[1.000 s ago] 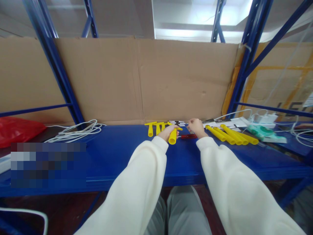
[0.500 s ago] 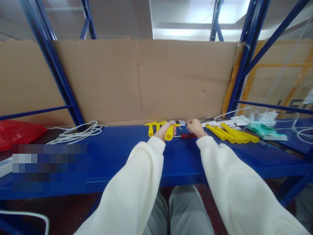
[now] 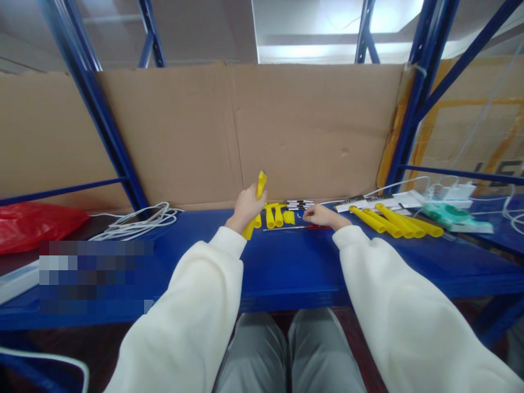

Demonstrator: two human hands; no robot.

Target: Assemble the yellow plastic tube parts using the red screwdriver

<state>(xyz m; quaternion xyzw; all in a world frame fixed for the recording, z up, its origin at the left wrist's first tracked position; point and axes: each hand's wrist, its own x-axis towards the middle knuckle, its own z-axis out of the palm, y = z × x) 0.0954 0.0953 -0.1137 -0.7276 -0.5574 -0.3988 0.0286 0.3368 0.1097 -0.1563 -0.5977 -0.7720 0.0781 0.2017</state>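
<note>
My left hand is wrapped round a yellow plastic piece, whose top sticks up above the fingers while its lower end shows below the hand. Just right of it, yellow T-shaped pieces and small yellow parts lie on the blue shelf. My right hand rests low over the shelf with its fingers pressed together; what they hold, if anything, is too small to see. Beside it lies a screwdriver with a red handle, its shaft pointing left. Black-and-white slim items lie behind.
Several yellow tubes lie at the right, by white strips and a green-white packet. A power strip with cables stands behind. At the left are a coiled white cable and a red bag. Cardboard backs the shelf.
My left hand has moved left with the yellow piece, which is now tilted upright. This uncovers the small yellow parts and the screwdriver shaft. My right hand has shifted slightly left and lower.
</note>
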